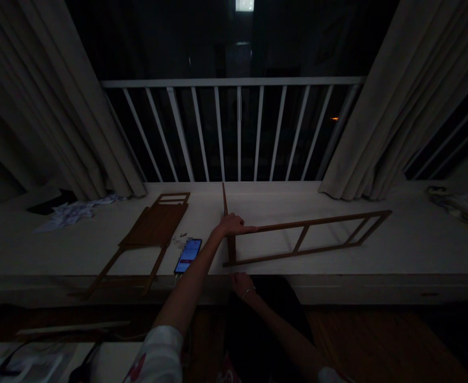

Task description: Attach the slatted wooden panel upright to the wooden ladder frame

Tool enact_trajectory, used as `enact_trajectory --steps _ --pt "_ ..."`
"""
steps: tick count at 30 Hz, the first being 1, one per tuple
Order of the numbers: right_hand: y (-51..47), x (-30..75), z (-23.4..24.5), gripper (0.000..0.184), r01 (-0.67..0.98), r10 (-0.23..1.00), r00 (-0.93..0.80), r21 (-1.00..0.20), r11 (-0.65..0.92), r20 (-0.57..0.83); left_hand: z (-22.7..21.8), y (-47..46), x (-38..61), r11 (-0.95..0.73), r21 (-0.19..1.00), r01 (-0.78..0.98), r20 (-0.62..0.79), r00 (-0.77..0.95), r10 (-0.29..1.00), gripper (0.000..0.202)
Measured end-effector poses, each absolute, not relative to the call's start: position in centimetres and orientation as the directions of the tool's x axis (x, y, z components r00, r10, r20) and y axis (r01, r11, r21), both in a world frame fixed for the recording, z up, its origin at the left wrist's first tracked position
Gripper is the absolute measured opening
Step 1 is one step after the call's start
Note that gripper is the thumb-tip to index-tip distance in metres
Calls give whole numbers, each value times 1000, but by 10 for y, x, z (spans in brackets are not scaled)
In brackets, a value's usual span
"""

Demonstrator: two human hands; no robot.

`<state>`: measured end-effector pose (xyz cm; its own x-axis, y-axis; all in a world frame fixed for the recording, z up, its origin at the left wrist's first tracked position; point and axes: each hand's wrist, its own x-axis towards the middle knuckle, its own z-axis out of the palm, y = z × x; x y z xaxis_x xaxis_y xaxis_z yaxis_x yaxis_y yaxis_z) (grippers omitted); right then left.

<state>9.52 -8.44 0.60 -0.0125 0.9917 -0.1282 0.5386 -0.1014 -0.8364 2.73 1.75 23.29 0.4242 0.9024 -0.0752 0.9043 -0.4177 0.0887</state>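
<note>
A brown wooden frame with crossbars [303, 239] lies along the white ledge, stretching to the right. At its left end an upright wooden piece [230, 250] meets it at an angle. My left hand [232, 225] is closed round the wood at this joint, its index finger lying along the upper rail. Just below the lower corner, my right hand [242, 284] is pinched; a thin thing may be between the fingertips, too dark and small to name. A phone with a lit screen [188, 256] lies left of my left forearm.
Another wooden piece with a solid panel [154, 223] rests on the ledge [337, 260] at left, its legs past the front edge. Small dark parts [183, 234] lie by the phone. Crumpled papers [72, 214] are far left, cloth [463, 210] far right. Railings [239, 133] and curtains [393, 106] stand behind.
</note>
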Motion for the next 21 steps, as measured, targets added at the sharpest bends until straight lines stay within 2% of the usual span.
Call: enact_trajectory --steps 4,13,17,21 --pt "-80 93 -1 30 452 986 -2 -879 -149 -168 231 19 26 -407 105 908 -73 415 907 68" --pt "-72 91 -10 38 214 935 -16 -915 -343 -354 227 22 26 -438 103 893 -46 444 895 66" --pt "-71 89 -7 38 79 873 -47 -873 -482 -486 228 21 27 -417 108 902 -53 425 904 67" --pt "-73 86 -7 38 -76 777 -143 -776 -626 -613 229 20 27 -400 127 908 -61 410 910 68"
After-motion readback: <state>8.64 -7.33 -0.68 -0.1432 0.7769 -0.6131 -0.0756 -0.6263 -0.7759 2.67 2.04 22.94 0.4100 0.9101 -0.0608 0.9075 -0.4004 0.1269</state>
